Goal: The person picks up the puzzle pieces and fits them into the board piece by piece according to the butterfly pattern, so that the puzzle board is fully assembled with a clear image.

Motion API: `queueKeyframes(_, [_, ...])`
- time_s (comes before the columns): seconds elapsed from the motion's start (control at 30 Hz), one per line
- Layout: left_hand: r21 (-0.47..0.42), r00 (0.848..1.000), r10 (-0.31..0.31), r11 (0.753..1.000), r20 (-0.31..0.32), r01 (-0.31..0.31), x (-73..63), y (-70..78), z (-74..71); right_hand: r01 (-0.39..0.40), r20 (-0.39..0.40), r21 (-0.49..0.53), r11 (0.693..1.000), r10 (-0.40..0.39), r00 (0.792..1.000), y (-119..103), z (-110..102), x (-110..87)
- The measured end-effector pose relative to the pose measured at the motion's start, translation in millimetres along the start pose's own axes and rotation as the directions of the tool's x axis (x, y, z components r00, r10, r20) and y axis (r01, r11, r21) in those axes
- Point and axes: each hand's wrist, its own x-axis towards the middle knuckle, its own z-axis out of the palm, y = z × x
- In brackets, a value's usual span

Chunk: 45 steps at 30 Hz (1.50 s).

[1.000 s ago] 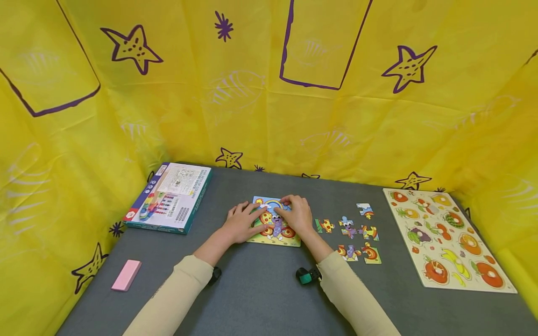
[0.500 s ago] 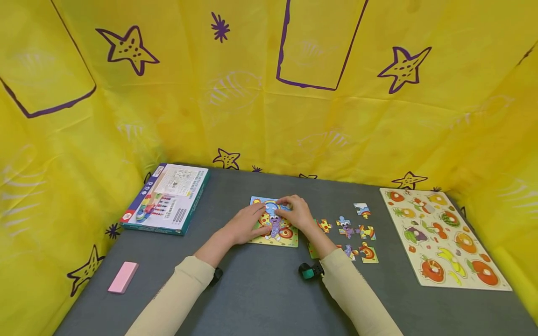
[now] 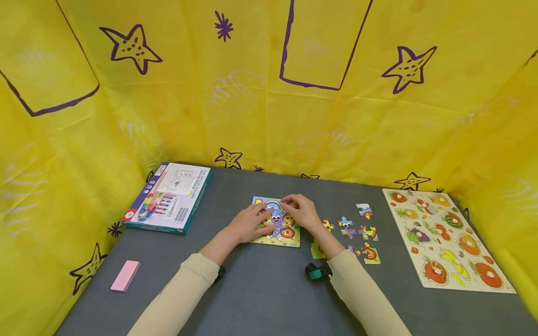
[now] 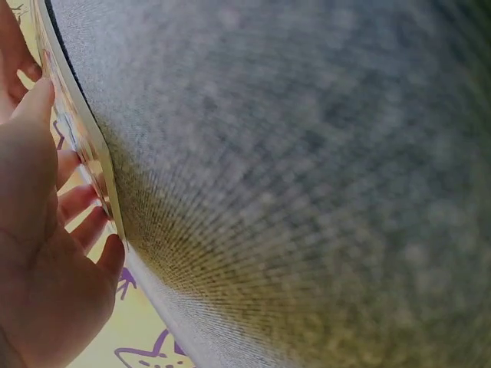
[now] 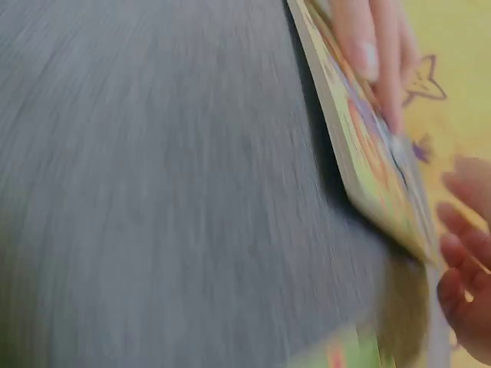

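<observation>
Puzzle board (image 3: pixel 279 236) lies on grey tabletop (image 3: pixel 260 291) — starfish-printed yellow cloth (image 3: pixel 269 121) behind.

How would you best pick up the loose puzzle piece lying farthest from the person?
Probably from above with the right hand, the nearer one, pinching the left and right edges of the loose puzzle piece rather than the knob on its near side. It lies flat, looks thin, and sits apart from the other loose pieces, so both edges seem reachable.

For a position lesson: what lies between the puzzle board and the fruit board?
Loose puzzle pieces, some partly behind the right forearm, lie there in the head view.
</observation>
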Motion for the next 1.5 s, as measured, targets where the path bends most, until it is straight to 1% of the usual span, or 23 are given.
queueKeyframes(0.1, [-0.002, 1.000, -0.006, 1.000, 0.010, 0.006, 0.2, 1.6, 0.3, -0.033, -0.096, 0.048, 0.998, 0.037, 0.995, 8, -17, -5.6])
queueKeyframes(0.2, [0.012, 1.000, -0.021, 1.000, 0.021, 0.021, 0.4, 2.1, 0.8, -0.073, -0.202, 0.046, 0.996, 0.081, 0.976, 22, -41, -10.8])
queueKeyframes(0.3, [0.048, 0.999, -0.036, 0.998, 0.034, 0.034, 1.4, 2.3, 1.5, -0.139, -0.275, 0.012, 0.990, 0.137, 0.951, 39, -68, -18.1])
queueKeyframes(0.4, [0.068, 0.999, -0.031, 0.997, 0.035, 0.028, 2.5, 3.0, 1.9, -0.202, -0.321, -0.052, 0.978, 0.176, 0.931, 59, -96, -27.8])
queueKeyframes(0.5, [0.064, 1.000, -0.012, 0.998, 0.025, 0.011, 4.0, 3.4, 3.3, -0.267, -0.329, -0.128, 0.955, 0.213, 0.920, 80, -121, -38.6])
queueKeyframes(0.57, [0.071, 1.000, -0.008, 0.997, 0.020, 0.007, 4.3, 2.9, 4.9, -0.311, -0.295, -0.156, 0.937, 0.256, 0.921, 89, -134, -44.7])
queueKeyframes(0.67, [0.104, 1.000, -0.015, 0.994, 0.021, 0.013, 4.8, 1.8, 8.3, -0.361, -0.206, -0.166, 0.918, 0.326, 0.923, 98, -146, -51.7])
queueKeyframes(0.73, [0.124, 1.000, -0.023, 0.992, 0.022, 0.020, 5.2, 1.7, 9.2, -0.386, -0.153, -0.153, 0.910, 0.364, 0.919, 102, -150, -54.3])
queueKeyframes(0.8, [0.120, 1.000, -0.023, 0.993, 0.015, 0.021, 5.3, 2.8, 8.5, -0.404, -0.132, -0.142, 0.904, 0.387, 0.913, 105, -152, -54.6])
queueKeyframes(0.9, [0.100, 0.999, -0.035, 0.995, 0.034, 0.031, 6.0, 5.5, 5.7, -0.413, -0.133, -0.131, 0.901, 0.397, 0.908, 106, -152, -54.1])
queueKeyframes(0.97, [0.074, 0.998, -0.040, 0.997, 0.049, 0.036, 6.0, 7.4, 3.8, -0.413, -0.149, -0.126, 0.902, 0.395, 0.907, 107, -151, -54.2])
queueKeyframes(1.1, [0.042, 0.997, -0.037, 0.999, 0.066, 0.034, 5.9, 7.1, 2.9, -0.379, -0.191, -0.117, 0.918, 0.354, 0.916, 107, -148, -55.2])
queueKeyframes(1.23, [0.021, 0.997, -0.026, 0.999, 0.070, 0.024, 6.4, 5.7, 2.6, -0.317, -0.235, -0.170, 0.933, 0.274, 0.932, 109, -144, -55.1])
queueKeyframes(1.3, [0.012, 0.997, -0.030, 1.000, 0.075, 0.029, 7.0, 5.5, 2.4, -0.306, -0.257, -0.192, 0.933, 0.253, 0.933, 109, -143, -54.9])
queueKeyframes(1.4, [0.000, 0.997, -0.034, 0.999, 0.074, 0.034, 8.0, 5.1, 2.7, -0.328, -0.286, -0.180, 0.927, 0.269, 0.919, 107, -141, -54.5])
queueKeyframes(1.5, [-0.008, 0.997, -0.031, 0.999, 0.068, 0.031, 8.0, 5.5, 3.0, -0.378, -0.311, -0.119, 0.918, 0.327, 0.892, 103, -137, -53.8])
